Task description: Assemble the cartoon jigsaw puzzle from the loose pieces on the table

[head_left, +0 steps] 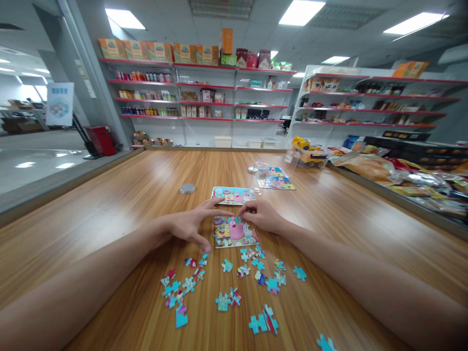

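Left hand: our left hand (192, 225) reaches in, fingers spread loose, thumb at the left edge of the half-built cartoon puzzle (235, 232).
Right hand: our right hand (261, 215) curls at the puzzle's top edge, fingertips pinched; whether on a piece, we cannot tell.
Pieces: loose puzzle pieces (234, 282) lie scattered on the wooden table (120, 204), nearer us than the hands.

Shelves (204, 92): white with red edges, stocked with boxes, along back wall.
Ceiling lights (302, 12): bright panels.
Floor (40, 161): grey, glossy.
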A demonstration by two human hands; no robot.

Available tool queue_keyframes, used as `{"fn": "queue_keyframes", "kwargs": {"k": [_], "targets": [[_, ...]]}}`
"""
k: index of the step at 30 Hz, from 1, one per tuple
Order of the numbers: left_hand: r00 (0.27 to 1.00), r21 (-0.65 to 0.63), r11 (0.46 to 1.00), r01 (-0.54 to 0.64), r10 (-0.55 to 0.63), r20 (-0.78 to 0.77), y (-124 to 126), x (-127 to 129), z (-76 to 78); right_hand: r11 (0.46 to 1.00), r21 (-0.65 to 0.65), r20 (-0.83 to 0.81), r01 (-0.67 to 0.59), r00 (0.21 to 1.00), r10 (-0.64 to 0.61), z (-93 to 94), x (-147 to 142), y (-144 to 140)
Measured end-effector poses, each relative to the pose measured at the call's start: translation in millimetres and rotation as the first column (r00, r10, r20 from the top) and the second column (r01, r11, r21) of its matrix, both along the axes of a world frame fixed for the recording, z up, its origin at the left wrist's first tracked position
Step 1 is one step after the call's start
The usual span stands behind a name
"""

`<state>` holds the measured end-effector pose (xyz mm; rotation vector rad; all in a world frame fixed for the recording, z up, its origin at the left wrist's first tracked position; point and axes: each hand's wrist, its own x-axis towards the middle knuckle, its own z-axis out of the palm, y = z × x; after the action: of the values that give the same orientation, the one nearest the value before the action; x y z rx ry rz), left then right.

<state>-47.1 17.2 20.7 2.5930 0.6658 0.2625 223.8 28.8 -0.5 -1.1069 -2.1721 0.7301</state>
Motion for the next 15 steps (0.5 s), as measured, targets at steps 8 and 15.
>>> {"fn": "queue_keyframes", "kwargs": {"k": [8, 15], "targets": [[0.997, -0.039, 0.999, -0.029, 0.026, -0.068, 4.5, -8.8, 3.3, 1.0, 0.008, 0.014, -0.001, 1.0, 0.001, -2.0, 0.6, 1.3], [0.996, -0.012, 1.0, -0.027, 0.026, -0.086, 0.4, -3.7, 2.5, 1.0, 0.019, 0.012, -0.004, 1.0, 0.004, -1.7, 1.0, 1.8]]}}
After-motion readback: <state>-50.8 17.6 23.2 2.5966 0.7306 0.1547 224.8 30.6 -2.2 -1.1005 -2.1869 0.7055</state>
